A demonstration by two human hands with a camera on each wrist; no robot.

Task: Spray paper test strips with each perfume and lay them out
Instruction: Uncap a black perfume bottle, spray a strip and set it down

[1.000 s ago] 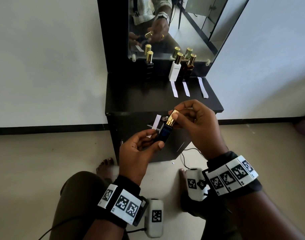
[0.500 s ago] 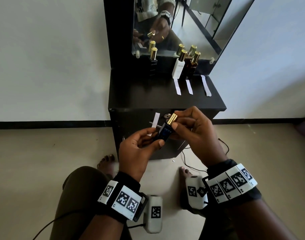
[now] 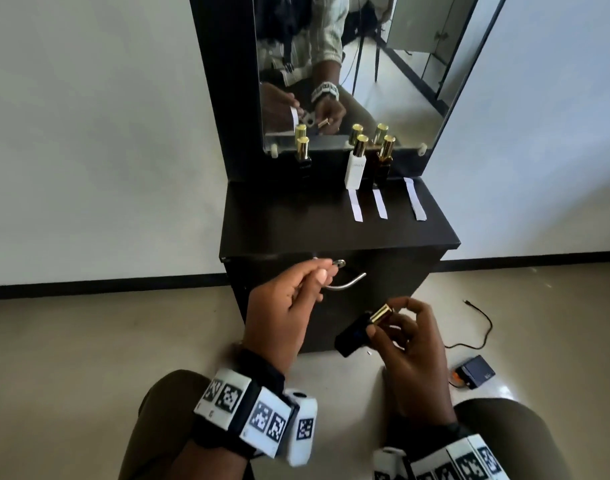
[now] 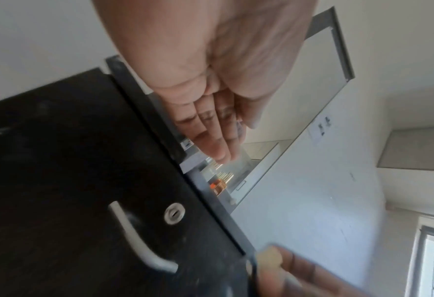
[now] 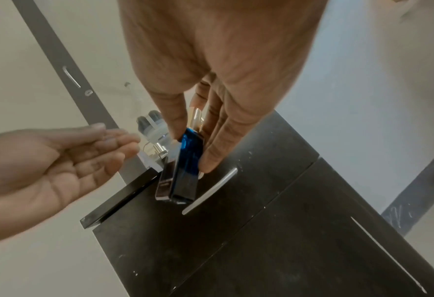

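Note:
My right hand (image 3: 390, 317) grips a dark blue perfume bottle (image 3: 353, 336) with a gold cap, low in front of the black cabinet; the same bottle (image 5: 186, 166) shows in the right wrist view. My left hand (image 3: 319, 277) is raised at the cabinet's front edge. It pinches a white paper strip between thumb and fingers. The fingers mostly hide the strip, but its reflection (image 3: 294, 116) shows in the mirror. Three strips (image 3: 379, 206) lie on the cabinet top (image 3: 279, 223). A white bottle (image 3: 355, 166) and an amber bottle (image 3: 383, 161) stand behind them, and a black bottle (image 3: 303, 157) stands at the back left.
A mirror (image 3: 383, 81) rises behind the bottles. A metal drawer handle (image 3: 346, 284) and a lock (image 3: 340, 263) sit on the cabinet front by my left hand. On the floor at the right lie a dark box (image 3: 476, 372) and a cable. My knees are below.
My hands have come apart. The left let go of the bottle and rose with the strip toward the cabinet edge. The right carried the capped bottle down and to the right.

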